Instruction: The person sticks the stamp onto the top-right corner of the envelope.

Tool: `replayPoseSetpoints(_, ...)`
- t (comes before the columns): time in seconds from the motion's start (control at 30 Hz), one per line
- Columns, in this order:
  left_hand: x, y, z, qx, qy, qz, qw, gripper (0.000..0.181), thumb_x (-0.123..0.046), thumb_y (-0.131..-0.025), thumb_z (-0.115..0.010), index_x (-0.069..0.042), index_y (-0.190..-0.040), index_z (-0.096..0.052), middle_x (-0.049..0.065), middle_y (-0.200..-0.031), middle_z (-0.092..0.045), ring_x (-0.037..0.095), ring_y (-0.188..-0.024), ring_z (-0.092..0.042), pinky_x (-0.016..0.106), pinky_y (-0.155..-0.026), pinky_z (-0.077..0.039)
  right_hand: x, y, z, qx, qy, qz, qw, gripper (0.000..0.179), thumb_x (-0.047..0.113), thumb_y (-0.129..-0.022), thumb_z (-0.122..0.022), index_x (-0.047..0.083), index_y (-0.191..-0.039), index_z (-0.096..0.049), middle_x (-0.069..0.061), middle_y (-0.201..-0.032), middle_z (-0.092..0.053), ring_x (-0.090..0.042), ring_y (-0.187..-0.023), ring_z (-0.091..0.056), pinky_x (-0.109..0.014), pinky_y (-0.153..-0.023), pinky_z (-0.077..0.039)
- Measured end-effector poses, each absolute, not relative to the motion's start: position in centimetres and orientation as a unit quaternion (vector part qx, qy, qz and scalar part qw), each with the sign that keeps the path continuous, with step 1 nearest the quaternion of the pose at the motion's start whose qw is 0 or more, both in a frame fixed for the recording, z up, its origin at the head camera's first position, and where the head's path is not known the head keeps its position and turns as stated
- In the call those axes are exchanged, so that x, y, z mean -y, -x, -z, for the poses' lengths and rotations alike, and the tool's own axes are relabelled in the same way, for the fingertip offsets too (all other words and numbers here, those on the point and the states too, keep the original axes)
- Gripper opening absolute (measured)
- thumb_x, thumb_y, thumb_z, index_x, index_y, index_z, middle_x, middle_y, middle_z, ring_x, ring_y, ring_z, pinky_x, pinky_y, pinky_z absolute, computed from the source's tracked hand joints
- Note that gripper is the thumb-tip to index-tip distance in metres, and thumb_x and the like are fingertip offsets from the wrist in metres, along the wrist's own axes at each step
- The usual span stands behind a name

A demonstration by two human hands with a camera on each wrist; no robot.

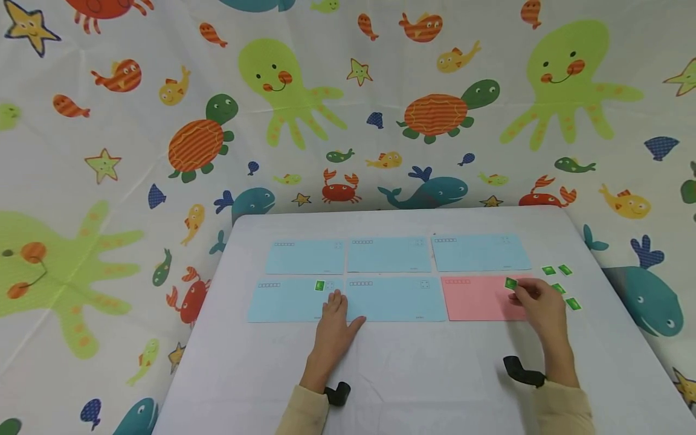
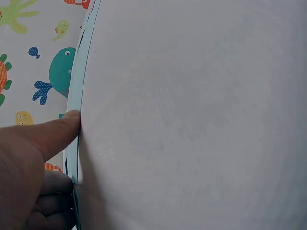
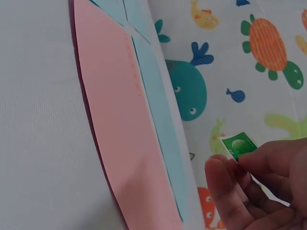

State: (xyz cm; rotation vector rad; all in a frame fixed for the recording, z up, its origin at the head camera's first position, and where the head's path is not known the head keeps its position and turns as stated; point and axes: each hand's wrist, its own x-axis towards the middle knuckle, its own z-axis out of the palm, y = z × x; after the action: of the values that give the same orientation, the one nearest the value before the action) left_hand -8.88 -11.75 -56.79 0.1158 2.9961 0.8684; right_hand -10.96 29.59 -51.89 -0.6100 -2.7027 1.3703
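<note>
My right hand (image 1: 541, 308) pinches a small green stamp (image 1: 510, 283) between thumb and fingertips, above the right part of the pink envelope (image 1: 473, 299). In the right wrist view the stamp (image 3: 239, 145) shows a white edge and a pale round picture. My left hand (image 1: 334, 326) rests with fingers extended on the front-left blue envelope (image 1: 283, 305), its thumb spread toward the front-middle blue envelope (image 1: 397, 302). Another green stamp (image 1: 319, 285) lies on the front-left envelope, just left of its printed corner box. The left wrist view shows the thumb at the envelopes' edge.
Along the back lies a row of blue envelopes (image 1: 307, 257), each with small printed boxes. Several loose green stamps (image 1: 573, 304) lie right of the envelopes, near my right hand. A white cloth covers the table (image 1: 413, 374); a sea-animal curtain (image 1: 321, 175) hangs behind it.
</note>
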Motion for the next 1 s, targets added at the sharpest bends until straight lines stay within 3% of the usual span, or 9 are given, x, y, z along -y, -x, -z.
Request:
replayPoseSetpoints(0.4,11.8,8.8,56.8,-0.961,-0.039,-0.275,0.005,0.076,-0.039,-0.093,-0.07,0.013,-0.143,-0.045,0.03,-0.156,-0.035,0.044,-0.149,-0.031,0.058,-0.117,-0.034,-27.2,12.2,51.8,0.855,0.205,-0.474,0.043,0.037,0.027,-0.104,-0.05,0.001,-0.13,-0.059,-0.021,-0.116,-0.068,0.011,-0.069,-0.06,-0.007,-0.069,-0.052)
replayPoseSetpoints(0.7,11.8,8.8,56.9,-0.961,-0.043,-0.274,0.001,0.076,-0.038,-0.093,-0.07,0.013,-0.143,-0.045,0.03,-0.156,-0.036,0.044,-0.148,-0.031,0.058,-0.118,-0.032,-25.7,12.7,51.8,0.853,0.184,-0.486,0.049,0.037,0.026,-0.103,-0.053,-0.001,-0.127,-0.06,-0.022,-0.111,-0.069,0.011,-0.069,-0.06,-0.002,-0.067,-0.045)
replayPoseSetpoints(1.0,11.7,8.8,57.0,-0.961,-0.039,-0.275,0.003,0.076,-0.039,-0.093,-0.07,0.013,-0.143,-0.045,0.029,-0.157,-0.034,0.043,-0.149,-0.03,0.057,-0.118,-0.032,-24.9,12.9,52.0,0.813,0.167,-0.557,0.036,0.043,0.031,-0.103,-0.055,-0.002,-0.13,-0.058,-0.019,-0.111,-0.067,0.002,-0.075,-0.068,-0.012,-0.074,-0.056)
